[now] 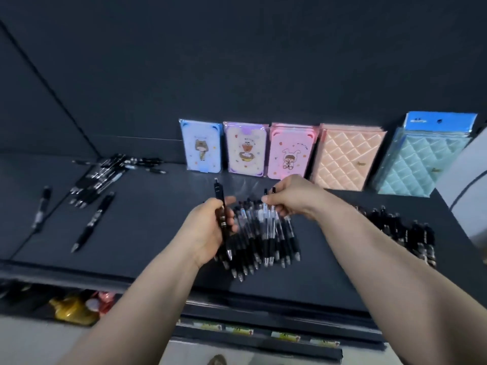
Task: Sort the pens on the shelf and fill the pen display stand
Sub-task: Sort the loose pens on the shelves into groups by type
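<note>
A pile of clear-barrelled pens (pixel 266 241) with black grips lies in the middle of the dark shelf (pixel 158 206). My left hand (pixel 210 227) grips one all-black pen (pixel 221 206), held nearly upright just left of the pile. My right hand (pixel 290 198) pinches two clear pens (pixel 270 206) by their upper ends, above the pile. A second heap of black pens (pixel 403 233) lies at the right. More black pens (pixel 105 172) sit in a group at the back left, with two single pens (pixel 92 225) apart from them. No display stand is in view.
Cartoon notebooks (pixel 246 148) and quilted pink (pixel 345 159) and blue (pixel 419 159) covers lean against the dark back wall. A lower shelf with a yellow packet (pixel 73 309) and price labels (pixel 237 330) runs below the front edge. A white object (pixel 463 164) stands at far right.
</note>
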The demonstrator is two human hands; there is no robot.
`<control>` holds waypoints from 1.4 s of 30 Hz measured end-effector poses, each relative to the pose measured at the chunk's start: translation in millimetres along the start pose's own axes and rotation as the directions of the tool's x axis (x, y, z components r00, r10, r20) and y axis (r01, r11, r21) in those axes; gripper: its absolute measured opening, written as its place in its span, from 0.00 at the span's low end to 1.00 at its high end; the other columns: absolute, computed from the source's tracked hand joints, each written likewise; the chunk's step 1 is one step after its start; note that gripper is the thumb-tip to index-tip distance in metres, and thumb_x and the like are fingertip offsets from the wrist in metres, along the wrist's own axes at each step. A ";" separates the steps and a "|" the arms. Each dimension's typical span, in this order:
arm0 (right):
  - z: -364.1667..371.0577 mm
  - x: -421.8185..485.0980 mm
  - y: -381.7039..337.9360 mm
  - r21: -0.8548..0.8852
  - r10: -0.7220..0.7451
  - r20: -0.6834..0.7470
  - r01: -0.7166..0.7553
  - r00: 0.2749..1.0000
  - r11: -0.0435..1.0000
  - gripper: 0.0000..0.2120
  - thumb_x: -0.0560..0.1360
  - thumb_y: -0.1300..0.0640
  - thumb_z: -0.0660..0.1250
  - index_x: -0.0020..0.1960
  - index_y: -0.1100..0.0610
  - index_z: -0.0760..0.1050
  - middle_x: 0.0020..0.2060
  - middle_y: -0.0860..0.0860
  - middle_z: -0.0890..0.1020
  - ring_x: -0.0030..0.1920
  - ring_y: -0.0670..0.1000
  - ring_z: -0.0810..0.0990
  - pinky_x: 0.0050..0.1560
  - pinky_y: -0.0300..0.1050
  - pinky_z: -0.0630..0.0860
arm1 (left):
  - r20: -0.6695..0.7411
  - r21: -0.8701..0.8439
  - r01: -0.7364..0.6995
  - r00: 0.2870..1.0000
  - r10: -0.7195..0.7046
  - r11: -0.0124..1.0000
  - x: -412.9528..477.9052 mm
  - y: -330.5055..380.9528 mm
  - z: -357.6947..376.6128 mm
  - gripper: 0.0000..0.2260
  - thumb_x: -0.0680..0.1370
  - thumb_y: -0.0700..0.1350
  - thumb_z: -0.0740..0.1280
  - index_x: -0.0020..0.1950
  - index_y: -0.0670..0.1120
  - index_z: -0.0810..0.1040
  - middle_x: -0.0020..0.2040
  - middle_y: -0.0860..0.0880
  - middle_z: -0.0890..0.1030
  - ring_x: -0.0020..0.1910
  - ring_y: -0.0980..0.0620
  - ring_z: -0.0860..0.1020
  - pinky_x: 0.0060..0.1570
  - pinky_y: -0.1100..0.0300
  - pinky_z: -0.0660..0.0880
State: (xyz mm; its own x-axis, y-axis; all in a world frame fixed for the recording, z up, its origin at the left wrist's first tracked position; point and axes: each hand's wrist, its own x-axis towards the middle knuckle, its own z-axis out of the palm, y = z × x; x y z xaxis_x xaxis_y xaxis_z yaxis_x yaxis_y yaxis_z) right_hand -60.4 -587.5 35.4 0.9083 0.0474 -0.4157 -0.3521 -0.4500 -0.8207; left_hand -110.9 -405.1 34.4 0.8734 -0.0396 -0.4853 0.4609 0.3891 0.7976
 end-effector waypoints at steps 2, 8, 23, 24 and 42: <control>18.1 13.5 -0.3 -0.108 -0.005 -0.037 0.001 0.999 0.994 0.15 0.70 0.58 0.75 0.49 0.68 0.77 0.31 0.55 0.79 0.26 0.48 0.76 0.34 0.41 0.77 | 0.035 -0.047 0.011 0.999 -0.010 0.999 -3.8 2.4 -6.6 0.12 0.80 0.36 0.53 0.56 0.37 0.75 0.32 0.47 0.70 0.28 0.53 0.69 0.28 0.61 0.73; 39.0 11.7 -4.3 -0.351 -0.166 -0.158 0.102 0.973 0.931 0.19 0.71 0.52 0.73 0.59 0.59 0.77 0.47 0.52 0.81 0.45 0.52 0.79 0.50 0.44 0.76 | 0.149 -0.025 -0.046 0.988 0.049 0.999 -8.8 -2.8 -24.8 0.05 0.78 0.35 0.63 0.50 0.38 0.77 0.33 0.47 0.77 0.32 0.52 0.78 0.40 0.58 0.81; -106.8 -89.1 70.7 -0.096 -0.060 -0.591 0.003 0.804 0.995 0.05 0.73 0.57 0.70 0.43 0.58 0.82 0.28 0.50 0.79 0.27 0.46 0.74 0.29 0.35 0.73 | 0.441 0.662 -0.575 0.817 0.371 0.481 3.1 -46.5 70.1 0.06 0.76 0.43 0.67 0.52 0.51 0.78 0.46 0.54 0.79 0.42 0.60 0.77 0.47 0.66 0.74; -117.5 -94.0 83.1 -0.143 -0.034 -0.627 -0.072 0.778 0.987 0.04 0.72 0.55 0.71 0.43 0.56 0.82 0.29 0.50 0.80 0.28 0.47 0.76 0.31 0.37 0.73 | 0.499 0.680 -0.626 0.776 0.385 0.382 4.0 -50.1 75.5 0.08 0.76 0.44 0.67 0.55 0.50 0.78 0.50 0.54 0.79 0.46 0.60 0.77 0.50 0.65 0.74; -82.0 -91.7 85.2 -0.540 -0.332 -0.593 -0.056 0.734 0.840 0.22 0.77 0.50 0.64 0.69 0.57 0.70 0.64 0.55 0.75 0.64 0.58 0.72 0.61 0.49 0.68 | 0.655 0.739 -0.645 0.617 0.436 -0.197 7.2 -36.7 77.7 0.21 0.77 0.48 0.65 0.69 0.46 0.70 0.67 0.49 0.72 0.64 0.49 0.71 0.65 0.57 0.66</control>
State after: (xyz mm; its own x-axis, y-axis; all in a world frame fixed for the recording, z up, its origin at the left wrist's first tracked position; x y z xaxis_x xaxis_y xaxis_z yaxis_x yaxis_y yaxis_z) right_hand -155.2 -703.3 35.7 0.9173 -0.3443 0.1998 -0.2245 -0.8619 -0.4546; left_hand -109.3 -491.2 29.4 0.8431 -0.4575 0.2827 -0.5376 -0.7311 0.4201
